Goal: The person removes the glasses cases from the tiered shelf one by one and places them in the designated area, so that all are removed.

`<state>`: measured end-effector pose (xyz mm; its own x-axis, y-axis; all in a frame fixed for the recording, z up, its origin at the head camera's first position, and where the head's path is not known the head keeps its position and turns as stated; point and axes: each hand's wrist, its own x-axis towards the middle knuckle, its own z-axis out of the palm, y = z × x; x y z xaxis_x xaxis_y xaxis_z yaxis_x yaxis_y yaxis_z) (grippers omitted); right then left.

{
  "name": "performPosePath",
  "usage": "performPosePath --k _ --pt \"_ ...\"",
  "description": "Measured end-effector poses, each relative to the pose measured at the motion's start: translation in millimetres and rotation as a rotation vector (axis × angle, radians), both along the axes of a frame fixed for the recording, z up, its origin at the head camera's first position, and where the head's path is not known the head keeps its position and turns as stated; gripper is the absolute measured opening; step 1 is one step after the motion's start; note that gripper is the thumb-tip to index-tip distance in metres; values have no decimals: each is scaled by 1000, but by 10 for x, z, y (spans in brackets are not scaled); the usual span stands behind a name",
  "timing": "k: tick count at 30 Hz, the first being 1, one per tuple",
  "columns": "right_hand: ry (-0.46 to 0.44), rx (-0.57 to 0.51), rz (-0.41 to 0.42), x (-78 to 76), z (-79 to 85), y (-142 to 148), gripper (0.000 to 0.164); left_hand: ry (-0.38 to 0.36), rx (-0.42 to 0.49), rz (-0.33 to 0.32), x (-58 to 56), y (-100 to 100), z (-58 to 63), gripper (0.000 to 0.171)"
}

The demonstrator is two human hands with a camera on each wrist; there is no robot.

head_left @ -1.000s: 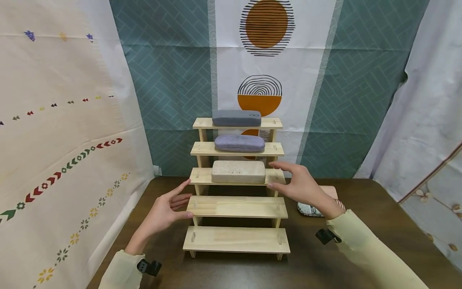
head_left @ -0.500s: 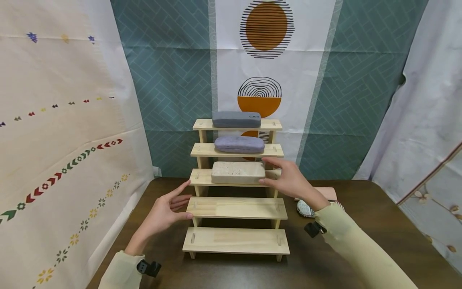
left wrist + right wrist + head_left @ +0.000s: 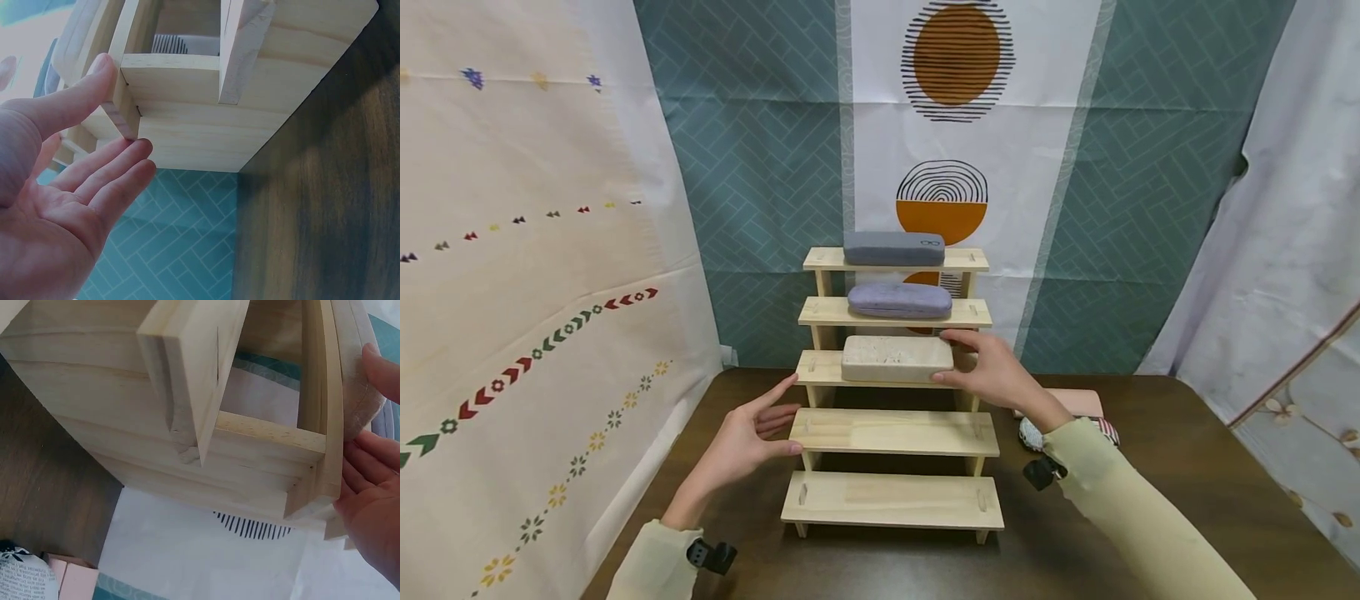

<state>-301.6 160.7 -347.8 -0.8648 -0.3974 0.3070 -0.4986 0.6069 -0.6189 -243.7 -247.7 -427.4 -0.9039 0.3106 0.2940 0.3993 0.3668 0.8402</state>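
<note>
In the head view, a cream glasses case (image 3: 891, 360) lies on the middle step of a light wooden stepped shelf (image 3: 895, 432). My right hand (image 3: 996, 371) pinches its right end, thumb in front and fingers behind. The right wrist view shows that thumb against the case (image 3: 357, 375) and the right hand (image 3: 378, 503) beside the step's end. My left hand (image 3: 737, 446) is at the shelf's left side with fairly straight fingers. In the left wrist view, the thumb and fingertips of the left hand (image 3: 69, 194) touch a step's end.
A purple glasses case (image 3: 899, 300) and a grey one (image 3: 891, 250) lie on the two upper steps. On the brown table (image 3: 895, 567), right of the shelf, are a pink box (image 3: 1081, 402) and a newsprint-patterned pouch (image 3: 1031, 434). Patterned cloths hang behind and on both sides.
My right hand has moved left from beside the middle step onto the right end of the cream glasses case. The left hand has stayed at the shelf's left side.
</note>
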Motion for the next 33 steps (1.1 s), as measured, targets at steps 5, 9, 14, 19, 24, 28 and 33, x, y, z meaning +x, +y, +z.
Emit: performPosePath --k 5,9,14,19,24,28,33 --pt "-31 -26 -3 1 -4 3 72 1 12 -2 -10 3 -15 104" --pt "-34 -39 -2 -6 -17 7 70 -4 18 -3 -11 2 -16 104" --pt "-37 -52 8 25 -18 40 69 -8 17 -2 -8 6 -13 104" --pt "-27 -56 31 31 -7 67 70 -8 15 0 -4 2 -9 104" --pt "-53 -43 50 -8 18 64 76 -3 16 -2 -6 1 -11 104" --pt "-72 -25 73 -43 29 43 78 -2 13 -5 -8 -4 -12 104" --pt "-66 -35 86 -46 25 26 74 2 16 -8 -7 -4 -11 104"
